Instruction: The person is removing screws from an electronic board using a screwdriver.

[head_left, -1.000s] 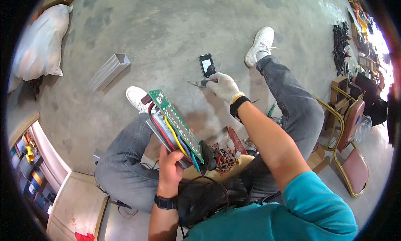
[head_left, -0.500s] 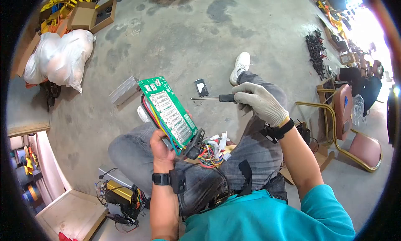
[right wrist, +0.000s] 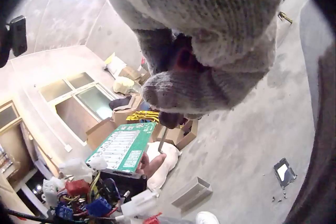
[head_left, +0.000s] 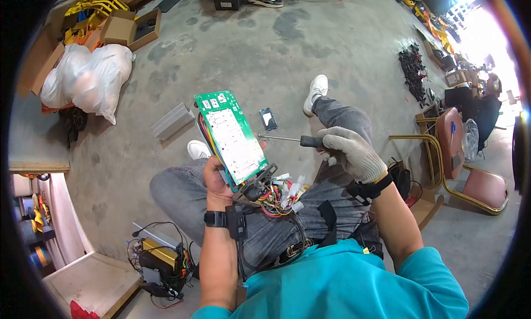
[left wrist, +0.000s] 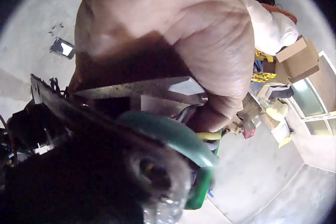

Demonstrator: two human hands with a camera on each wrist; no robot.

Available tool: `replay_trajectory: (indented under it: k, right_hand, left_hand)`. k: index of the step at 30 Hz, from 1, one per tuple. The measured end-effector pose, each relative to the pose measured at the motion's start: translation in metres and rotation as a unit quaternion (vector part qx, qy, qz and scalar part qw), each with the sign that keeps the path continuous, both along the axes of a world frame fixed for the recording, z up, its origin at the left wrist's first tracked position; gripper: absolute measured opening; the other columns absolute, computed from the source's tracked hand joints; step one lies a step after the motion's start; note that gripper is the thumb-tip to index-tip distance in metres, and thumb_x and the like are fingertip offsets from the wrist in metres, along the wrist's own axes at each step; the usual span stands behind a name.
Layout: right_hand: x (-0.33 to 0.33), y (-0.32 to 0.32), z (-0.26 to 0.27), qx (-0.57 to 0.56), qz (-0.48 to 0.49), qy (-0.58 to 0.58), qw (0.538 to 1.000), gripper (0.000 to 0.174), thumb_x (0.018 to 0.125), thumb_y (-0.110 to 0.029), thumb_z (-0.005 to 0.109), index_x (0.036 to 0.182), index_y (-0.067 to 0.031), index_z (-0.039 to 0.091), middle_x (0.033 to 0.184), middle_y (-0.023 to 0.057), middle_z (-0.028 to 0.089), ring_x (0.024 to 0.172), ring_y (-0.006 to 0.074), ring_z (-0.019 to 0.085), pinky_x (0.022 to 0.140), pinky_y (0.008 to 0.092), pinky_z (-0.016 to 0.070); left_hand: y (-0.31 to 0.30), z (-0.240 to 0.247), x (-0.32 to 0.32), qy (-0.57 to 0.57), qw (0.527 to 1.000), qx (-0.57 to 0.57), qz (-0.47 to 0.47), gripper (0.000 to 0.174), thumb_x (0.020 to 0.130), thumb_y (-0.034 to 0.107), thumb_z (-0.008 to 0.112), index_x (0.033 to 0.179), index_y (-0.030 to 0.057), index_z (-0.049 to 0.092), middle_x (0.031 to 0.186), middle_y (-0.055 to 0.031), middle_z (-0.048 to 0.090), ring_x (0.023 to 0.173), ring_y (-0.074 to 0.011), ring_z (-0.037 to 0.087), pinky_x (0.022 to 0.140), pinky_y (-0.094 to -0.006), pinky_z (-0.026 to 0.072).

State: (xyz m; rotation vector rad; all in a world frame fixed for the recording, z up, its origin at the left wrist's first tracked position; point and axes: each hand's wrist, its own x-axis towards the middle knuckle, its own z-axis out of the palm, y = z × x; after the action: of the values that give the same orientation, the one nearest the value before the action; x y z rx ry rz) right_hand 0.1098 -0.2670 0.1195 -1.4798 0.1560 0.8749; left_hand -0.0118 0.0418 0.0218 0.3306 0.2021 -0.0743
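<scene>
My bare left hand (head_left: pixel 215 178) grips a wired unit with a green circuit board (head_left: pixel 243 118) on top, its printed face turned up. Red, yellow and blue wires run along the board's left side. From its lower end spills a bundle of coloured wires and white connectors (head_left: pixel 285 194). In the left wrist view a thick green wire (left wrist: pixel 163 132) crosses in front of the curled fingers. My right hand (head_left: pixel 354 153), in a knitted glove, holds a screwdriver (head_left: pixel 311 141) by its dark handle. The shaft points left, its tip close to the board's right edge and the left fingertips.
On the floor ahead lie a flat black item with a white patch (head_left: pixel 268 120) and a grey metal profile (head_left: pixel 172 121). A gold-and-black wired device (head_left: pixel 157 255) sits at lower left. White bags (head_left: pixel 88 78) stand at left, a chair (head_left: pixel 451 145) at right.
My right hand has drawn back from the floor near the black item, bringing the screwdriver round to point at the board. My left hand has turned the board from edge-on to face up.
</scene>
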Motion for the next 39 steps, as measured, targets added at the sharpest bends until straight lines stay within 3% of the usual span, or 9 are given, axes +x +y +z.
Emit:
replay_trajectory:
  k: [5,7,10,13,16,20,25,39]
  right_hand:
    - [-0.001,-0.004,-0.005,0.022,-0.006,0.026,0.999,0.033,0.105,-0.014,0.063,0.131,0.0047,0.067,0.106,0.0101,0.072,0.082,0.0111,0.066,0.072,0.0252,0.0574]
    - [-0.003,-0.004,-0.005,0.043,-0.013,0.05,0.998,0.033,0.105,-0.013,0.063,0.131,0.0049,0.067,0.107,0.0107,0.072,0.079,0.0109,0.066,0.072,0.0251,0.0575]
    - [-0.003,-0.005,-0.005,0.033,-0.012,0.055,0.998,0.033,0.104,-0.013,0.064,0.131,0.0052,0.066,0.105,0.01,0.071,0.077,0.0109,0.065,0.071,0.0254,0.0576]
    - [-0.003,-0.008,-0.005,0.03,-0.01,0.056,0.998,0.032,0.104,-0.013,0.065,0.131,0.0052,0.066,0.104,0.0086,0.07,0.077,0.0111,0.066,0.071,0.0259,0.0578]
    - [-0.004,-0.01,-0.005,0.023,-0.016,0.045,0.999,0.032,0.104,-0.014,0.066,0.13,0.0049,0.067,0.102,0.0075,0.069,0.077,0.0117,0.066,0.07,0.0263,0.0579]
    - [-0.004,-0.012,-0.004,0.02,-0.015,0.035,0.999,0.033,0.104,-0.014,0.066,0.131,0.005,0.066,0.102,0.0075,0.069,0.077,0.0119,0.067,0.071,0.0264,0.0582]
    - [-0.002,-0.013,0.009,-0.037,0.027,-0.013,0.999,0.037,0.104,-0.015,0.068,0.134,0.0062,0.064,0.101,0.0076,0.069,0.082,0.0121,0.069,0.073,0.0265,0.0593]
    - [0.002,-0.007,0.012,-0.056,0.053,-0.048,0.996,0.042,0.102,-0.02,0.068,0.132,0.0088,0.067,0.1,0.008,0.071,0.085,0.0128,0.066,0.079,0.0286,0.0556]
  left_hand:
    - [0.0,0.003,0.002,-0.026,1.0,0.0,-0.002,0.1,0.08,0.028,0.066,0.17,0.0053,0.029,0.161,-0.0358,0.044,0.147,-0.0619,0.043,0.116,-0.0674,0.0491]
    - [0.001,0.006,0.003,-0.029,0.999,-0.024,-0.012,0.101,0.08,0.026,0.064,0.17,0.0015,0.027,0.164,-0.0379,0.039,0.152,-0.0594,0.038,0.122,-0.0669,0.0413]
    - [-0.003,0.011,0.005,-0.023,1.0,0.009,0.01,0.101,0.08,0.027,0.062,0.171,0.0013,0.026,0.165,-0.0397,0.037,0.153,-0.0593,0.037,0.123,-0.0659,0.0407]
    - [0.003,0.0,0.003,-0.029,0.998,0.052,-0.023,0.104,0.082,0.039,0.066,0.172,0.0067,0.025,0.167,-0.0399,0.032,0.154,-0.0595,0.034,0.121,-0.0717,0.0398]
    - [0.007,-0.009,0.001,-0.017,0.998,0.061,-0.021,0.104,0.083,0.041,0.066,0.172,0.0071,0.024,0.168,-0.041,0.029,0.156,-0.0578,0.031,0.121,-0.0722,0.0387]
    - [0.019,-0.055,-0.008,0.037,0.997,0.066,0.024,0.105,0.083,0.041,0.068,0.172,0.0074,0.024,0.168,-0.0419,0.028,0.157,-0.0575,0.03,0.12,-0.0713,0.0404]
    - [0.007,-0.008,0.001,-0.016,0.999,0.037,-0.025,0.107,0.081,0.038,0.07,0.172,0.0071,0.024,0.168,-0.0417,0.027,0.157,-0.0566,0.031,0.121,-0.0698,0.041]
    - [0.001,0.001,0.004,-0.005,0.999,0.043,-0.024,0.105,0.081,0.034,0.067,0.171,0.0025,0.023,0.165,-0.0445,0.031,0.155,-0.0597,0.033,0.121,-0.0672,0.043]
